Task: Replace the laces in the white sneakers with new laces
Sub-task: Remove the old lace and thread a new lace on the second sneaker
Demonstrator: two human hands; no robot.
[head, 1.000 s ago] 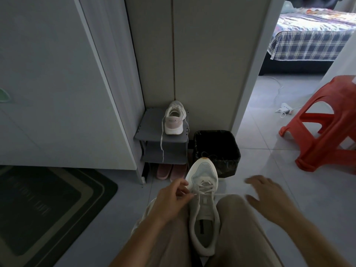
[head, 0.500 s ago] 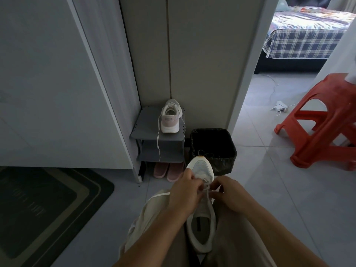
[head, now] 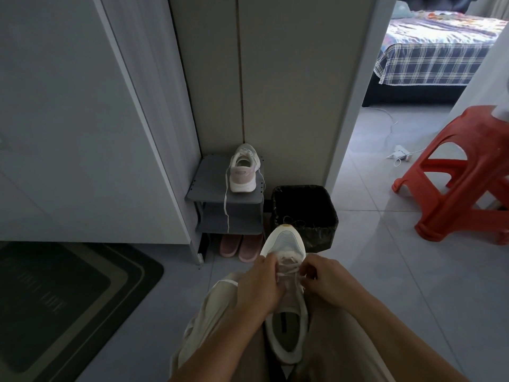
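Observation:
A white sneaker (head: 285, 321) lies between my knees, toe pointing away. My left hand (head: 259, 285) is curled at the left side of its lacing, and my right hand (head: 323, 279) pinches the white lace (head: 287, 268) at the right side near the toe end. The second white sneaker (head: 243, 168), with a pink heel, stands on a small grey shoe rack (head: 209, 183), one loose lace hanging down over the rack's front.
A black bin (head: 305, 213) stands right behind the sneaker's toe. Pink slippers (head: 239, 246) sit under the rack. A red plastic stool (head: 462, 175) is at the right, a dark mat (head: 55, 299) at the left, white cabinet doors ahead.
My right hand came in from the open air at the right onto the sneaker's laces. My left hand shifted forward along the lacing.

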